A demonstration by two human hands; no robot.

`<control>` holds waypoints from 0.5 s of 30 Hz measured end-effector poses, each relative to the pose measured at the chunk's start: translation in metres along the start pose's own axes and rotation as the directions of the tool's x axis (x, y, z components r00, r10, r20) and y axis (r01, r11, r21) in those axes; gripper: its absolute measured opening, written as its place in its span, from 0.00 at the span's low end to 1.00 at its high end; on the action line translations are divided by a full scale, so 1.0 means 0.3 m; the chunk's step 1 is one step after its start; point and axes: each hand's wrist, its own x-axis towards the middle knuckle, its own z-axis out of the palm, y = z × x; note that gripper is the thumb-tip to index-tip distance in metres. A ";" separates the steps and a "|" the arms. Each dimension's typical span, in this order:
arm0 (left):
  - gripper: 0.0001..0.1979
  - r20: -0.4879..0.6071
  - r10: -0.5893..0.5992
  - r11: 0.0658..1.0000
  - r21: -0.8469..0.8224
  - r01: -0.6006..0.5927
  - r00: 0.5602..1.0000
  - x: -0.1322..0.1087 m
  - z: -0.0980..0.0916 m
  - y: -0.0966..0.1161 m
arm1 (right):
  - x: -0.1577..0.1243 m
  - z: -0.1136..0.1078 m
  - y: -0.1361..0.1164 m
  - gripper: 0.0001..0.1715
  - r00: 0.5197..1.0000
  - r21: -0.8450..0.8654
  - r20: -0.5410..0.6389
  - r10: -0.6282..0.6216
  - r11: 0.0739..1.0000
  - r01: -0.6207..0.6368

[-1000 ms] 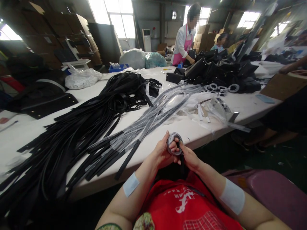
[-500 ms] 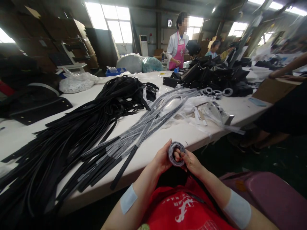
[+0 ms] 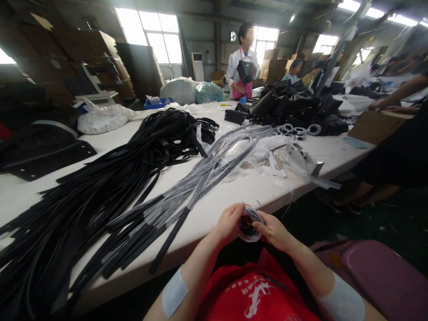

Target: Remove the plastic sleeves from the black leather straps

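Observation:
A coiled strap (image 3: 253, 237), wrapped in clear plastic, is held between my two hands just in front of the table edge. My left hand (image 3: 230, 220) grips its left side, the thumb along the top rim. On the other side my right hand (image 3: 272, 232) closes on the coil, with thumb and fingers at its rim. The middle of the roll is open and dark. Plastic-sleeved straps (image 3: 200, 178) with bare black ends lie across the table, nearest to my left hand. Beyond them spreads a large pile of black straps (image 3: 133, 156).
Several finished coils (image 3: 313, 129) lie by a heap of black bags (image 3: 287, 104). Plastic scraps and a metal-edged box (image 3: 302, 156) sit at the table's right. A co-worker in a pink apron (image 3: 242, 73) stands across the table. A mauve chair (image 3: 377, 276) is at my right.
My fingers have come out of the coil's centre and now hold its rim. The coil has shifted slightly right and down. The co-worker opposite has brought a black bag before the chest.

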 end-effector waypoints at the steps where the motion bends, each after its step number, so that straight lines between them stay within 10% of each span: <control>1: 0.25 -0.011 0.006 0.995 0.101 -0.005 1.000 0.001 -0.002 0.005 | 0.002 -0.006 -0.003 0.30 0.998 -0.001 0.050 0.025 1.000 -0.025; 11: 0.22 -0.194 0.054 0.996 -0.060 -0.067 0.979 0.039 0.029 -0.070 | 0.031 0.048 0.081 0.39 0.992 0.260 0.049 0.112 0.958 -0.121; 15: 0.21 -0.131 0.059 0.983 0.178 -0.035 0.990 0.019 -0.015 -0.059 | 0.023 0.001 0.073 0.31 0.982 0.199 0.177 0.069 0.974 -0.104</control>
